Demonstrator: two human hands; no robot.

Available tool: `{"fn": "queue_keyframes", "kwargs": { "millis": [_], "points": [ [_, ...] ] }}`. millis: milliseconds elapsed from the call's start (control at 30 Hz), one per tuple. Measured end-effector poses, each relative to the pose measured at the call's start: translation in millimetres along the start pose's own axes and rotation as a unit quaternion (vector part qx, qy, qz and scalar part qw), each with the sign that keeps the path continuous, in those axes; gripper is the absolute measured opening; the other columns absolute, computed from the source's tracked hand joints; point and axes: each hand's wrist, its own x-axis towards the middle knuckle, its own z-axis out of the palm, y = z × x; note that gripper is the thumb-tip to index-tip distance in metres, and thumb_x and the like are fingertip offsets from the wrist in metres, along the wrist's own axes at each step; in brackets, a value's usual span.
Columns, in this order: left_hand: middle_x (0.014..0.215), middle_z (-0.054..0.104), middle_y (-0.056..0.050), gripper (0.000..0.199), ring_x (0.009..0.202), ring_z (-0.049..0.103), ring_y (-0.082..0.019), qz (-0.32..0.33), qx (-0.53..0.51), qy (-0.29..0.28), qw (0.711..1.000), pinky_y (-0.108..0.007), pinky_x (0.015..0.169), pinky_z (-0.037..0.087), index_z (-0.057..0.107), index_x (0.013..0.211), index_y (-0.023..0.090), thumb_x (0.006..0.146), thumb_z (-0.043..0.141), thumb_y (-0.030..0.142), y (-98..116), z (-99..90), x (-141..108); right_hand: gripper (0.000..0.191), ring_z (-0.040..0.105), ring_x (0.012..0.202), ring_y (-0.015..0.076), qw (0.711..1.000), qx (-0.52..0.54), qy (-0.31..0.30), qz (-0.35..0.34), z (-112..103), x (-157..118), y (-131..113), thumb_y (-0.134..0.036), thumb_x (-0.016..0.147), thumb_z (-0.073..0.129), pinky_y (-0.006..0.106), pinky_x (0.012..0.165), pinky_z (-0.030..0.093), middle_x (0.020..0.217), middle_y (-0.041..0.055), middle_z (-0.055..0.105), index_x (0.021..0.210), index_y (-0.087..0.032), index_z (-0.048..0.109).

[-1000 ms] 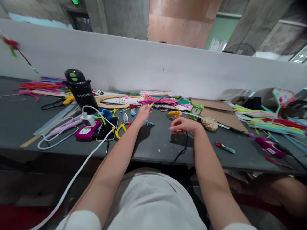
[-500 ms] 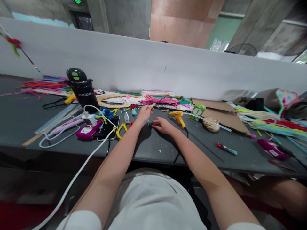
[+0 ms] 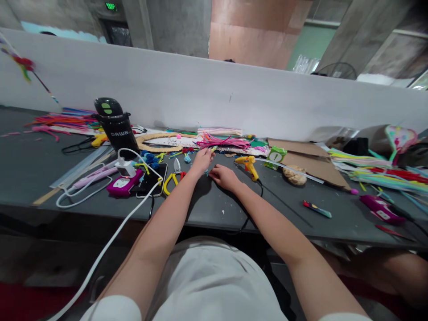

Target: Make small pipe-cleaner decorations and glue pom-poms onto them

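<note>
My left hand [image 3: 203,161] is closed above the grey table, with a short yellow-green piece [image 3: 214,149] sticking out past its fingertips. Close beside it, my right hand [image 3: 224,176] rests low with its fingers curled in a pinch. At those right fingertips sits a small blue fuzzy piece [image 3: 207,173], partly hidden between the two hands. Yellow-handled cutters [image 3: 172,182] lie just left of my left wrist. To the right of my hands a yellow glue gun [image 3: 248,166] lies on the table, its black cord running toward the front edge.
A black bottle [image 3: 117,129], a purple power socket [image 3: 124,183] and a phone [image 3: 158,183] stand or lie at left. Pink pipe cleaners [image 3: 224,141] lie behind my hands. Cardboard [image 3: 314,165], a beige ball [image 3: 294,175] and a utility knife [image 3: 317,209] are at right. A white cable [image 3: 113,238] crosses the front edge.
The view has shifted very slightly. My right hand's fingers have curled in a little more beside the blue piece; my left hand keeps nearly the same place.
</note>
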Motion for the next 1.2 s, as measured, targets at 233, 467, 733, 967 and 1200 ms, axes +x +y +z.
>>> {"fn": "queue_keyframes", "kwargs": {
  "millis": [233,467,733,967,1200],
  "points": [
    [0.048,0.035,0.007,0.028,0.038,0.027,-0.004,-0.001,-0.006,-0.001,1.0,-0.017,0.042,0.021,0.049,0.071,0.015,0.093,0.045,0.032,1.4,-0.3,-1.5,0.019,0.054,0.079,0.0153,0.996,0.082,0.043,0.006,-1.2,0.0,1.8,-0.026,0.09,0.05,0.025,0.071,0.039,0.09,0.006,0.06,0.092,-0.018,0.067],
    [0.045,0.028,0.009,0.034,0.036,0.022,-0.005,-0.023,-0.033,-0.008,0.999,-0.02,0.04,0.018,0.051,0.071,0.016,0.089,0.05,0.045,1.1,0.5,-1.3,0.03,0.044,0.057,0.0108,0.921,0.361,0.11,0.092,-13.9,-1.0,16.7,-0.044,0.081,0.059,0.024,0.056,0.035,0.065,-0.0011,0.055,0.084,-0.015,0.065],
    [0.048,0.037,0.007,0.026,0.041,0.032,-0.006,0.029,0.041,-0.068,0.996,-0.022,0.044,0.024,0.049,0.066,0.017,0.073,0.068,0.033,-3.7,5.1,-9.8,0.04,0.036,0.047,0.0066,0.804,0.553,0.138,0.168,-25.2,-2.8,19.5,-0.053,0.068,0.07,0.021,0.045,0.025,0.055,-0.0064,0.044,0.084,-0.018,0.062],
    [0.052,0.039,0.006,0.028,0.046,0.034,-0.007,0.062,0.082,-0.113,0.988,-0.022,0.047,0.025,0.048,0.065,0.016,0.074,0.066,0.035,3.3,8.5,-18.7,0.041,0.036,0.045,0.0051,0.781,0.581,0.138,0.182,-26.2,-2.4,21.0,-0.051,0.065,0.074,0.021,0.044,0.025,0.055,-0.0069,0.045,0.083,-0.016,0.061],
    [0.054,0.035,0.007,0.026,0.044,0.032,-0.005,0.051,0.026,-0.119,0.991,-0.021,0.045,0.024,0.046,0.068,0.017,0.074,0.066,0.033,2.6,9.6,-17.7,0.044,0.04,0.05,0.0054,0.745,0.623,0.121,0.205,-31.2,-4.0,18.5,-0.051,0.062,0.076,0.02,0.046,0.028,0.062,-0.0057,0.047,0.084,-0.016,0.062]
  ]
}}
